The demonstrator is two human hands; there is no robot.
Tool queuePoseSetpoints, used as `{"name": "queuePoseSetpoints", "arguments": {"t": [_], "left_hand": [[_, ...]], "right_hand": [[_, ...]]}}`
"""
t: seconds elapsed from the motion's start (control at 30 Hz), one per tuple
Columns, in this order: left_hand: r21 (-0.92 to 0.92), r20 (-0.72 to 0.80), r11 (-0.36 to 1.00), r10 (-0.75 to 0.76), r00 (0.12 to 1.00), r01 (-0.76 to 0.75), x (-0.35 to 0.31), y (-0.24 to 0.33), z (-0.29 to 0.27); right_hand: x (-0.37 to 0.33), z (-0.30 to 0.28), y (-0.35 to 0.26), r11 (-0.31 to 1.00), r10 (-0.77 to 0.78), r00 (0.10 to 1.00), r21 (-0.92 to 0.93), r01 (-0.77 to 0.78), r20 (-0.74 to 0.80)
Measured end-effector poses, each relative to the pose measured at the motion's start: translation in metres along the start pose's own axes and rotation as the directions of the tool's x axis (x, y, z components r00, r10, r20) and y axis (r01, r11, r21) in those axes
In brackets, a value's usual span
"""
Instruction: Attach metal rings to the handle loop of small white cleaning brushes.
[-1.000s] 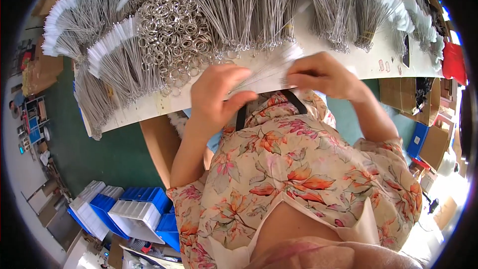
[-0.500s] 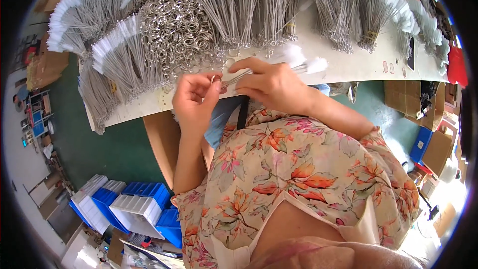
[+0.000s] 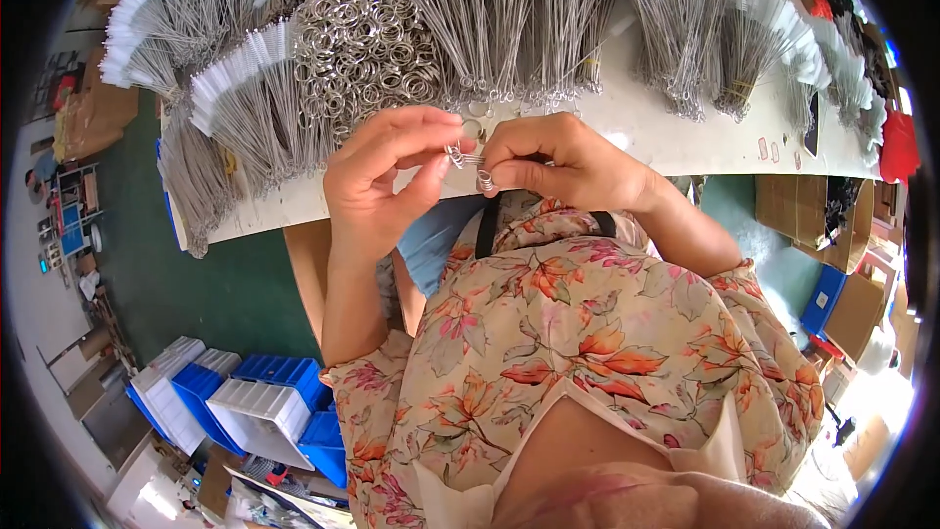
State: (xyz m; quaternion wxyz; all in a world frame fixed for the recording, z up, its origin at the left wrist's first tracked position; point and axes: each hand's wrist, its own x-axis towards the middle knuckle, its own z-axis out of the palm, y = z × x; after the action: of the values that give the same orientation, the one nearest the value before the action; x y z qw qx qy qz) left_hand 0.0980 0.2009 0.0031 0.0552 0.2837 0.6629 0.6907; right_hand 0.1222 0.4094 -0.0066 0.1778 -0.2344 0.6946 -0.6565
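Note:
Above the near table edge, my left hand closes its thumb and fingers on a small shiny metal ring. Wire end loops crowd against that ring, so I cannot tell whether they are threaded on it. Facing it, my right hand is closed round the thin stems of several wire brushes, whose looped ends poke out toward the left hand. Their bristle ends are hidden behind the right hand. Just beyond the fingers lies a heap of metal rings on the table.
Bundles of white-bristled wire brushes line the white table, left and right of the ring heap. Blue and white plastic bins stand on the green floor at lower left. Cardboard boxes sit at right, beside a blue box.
The right hand has turned and come closer to the left, bringing the brush loops to the ring. White bristle heads that showed beyond the right hand are now hidden.

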Motion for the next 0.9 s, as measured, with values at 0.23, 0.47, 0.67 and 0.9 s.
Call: {"name": "queuePoseSetpoints", "arguments": {"t": [0.23,0.47,0.67,0.9], "left_hand": [[0.215,-0.163,0.947,0.277,0.947,-0.24,0.009,0.019,0.02],[0.38,-0.135,0.86,0.415,0.9,-0.34,0.025,0.033,0.021],[0.347,-0.119,0.904,0.305,0.945,-0.248,0.033,0.046,0.011],[0.368,-0.026,0.915,0.187,0.982,-0.164,0.042,0.056,0.006]], "right_hand": [[0.002,-0.011,-0.037,0.927,0.165,0.966,0.367,-0.082,-0.201],[0.018,0.002,-0.061,0.959,-0.02,0.925,0.253,0.124,-0.38],[0.021,-0.003,-0.055,0.949,-0.028,0.95,0.29,0.122,-0.311],[0.016,-0.008,-0.047,0.989,-0.034,0.952,0.124,0.075,-0.305]]}}
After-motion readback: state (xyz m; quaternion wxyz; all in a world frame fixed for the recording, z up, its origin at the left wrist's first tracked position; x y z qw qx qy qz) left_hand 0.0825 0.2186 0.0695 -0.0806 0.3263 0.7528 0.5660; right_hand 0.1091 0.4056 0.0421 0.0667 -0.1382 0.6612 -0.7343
